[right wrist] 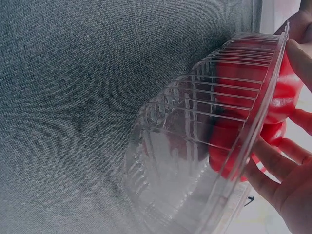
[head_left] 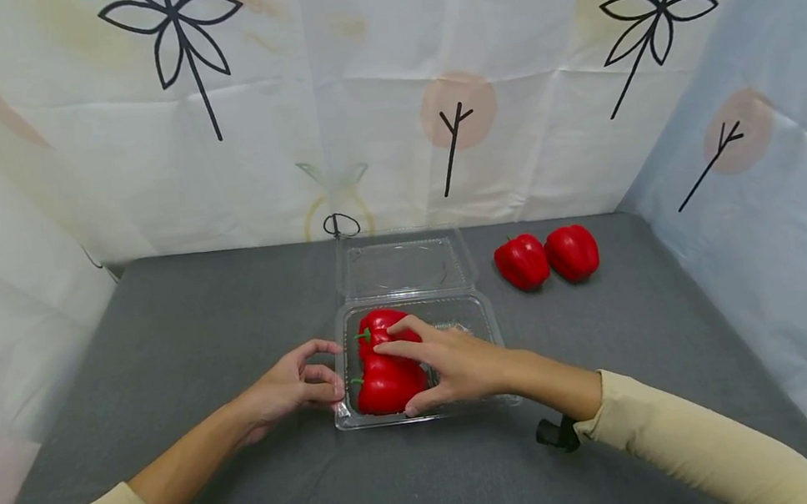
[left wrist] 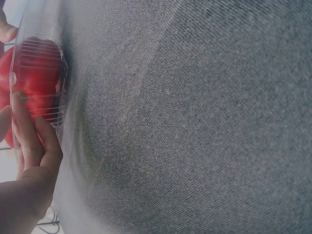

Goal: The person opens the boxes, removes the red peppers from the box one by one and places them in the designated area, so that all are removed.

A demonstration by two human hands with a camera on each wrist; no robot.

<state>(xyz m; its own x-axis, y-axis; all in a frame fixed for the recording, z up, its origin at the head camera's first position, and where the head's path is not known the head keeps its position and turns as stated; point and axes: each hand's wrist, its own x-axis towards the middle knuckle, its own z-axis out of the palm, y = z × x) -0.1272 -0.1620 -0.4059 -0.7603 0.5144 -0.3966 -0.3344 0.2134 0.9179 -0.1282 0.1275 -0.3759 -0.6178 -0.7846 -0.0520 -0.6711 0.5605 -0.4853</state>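
Note:
Two red bell peppers, the near one [head_left: 390,386] and the far one [head_left: 380,320], lie in the left half of a clear plastic clamshell container [head_left: 492,333], green stems pointing left. My left hand [head_left: 292,388] holds the container's left rim; in the left wrist view its fingers [left wrist: 30,141] lie against the outer wall. Over the peppers reaches my right hand [head_left: 454,359], thumb at the front of the near pepper and fingers spread across its far side. The right wrist view shows this pepper [right wrist: 285,95] between thumb and fingers. Part of the container's right half is hidden beneath the hand.
The container's clear lid [head_left: 405,267] lies folded back toward the patterned cloth backdrop [head_left: 370,105]. Two more red bell peppers, one [head_left: 522,262] beside the other [head_left: 573,253], rest on the grey tabletop [head_left: 244,305] at the back right.

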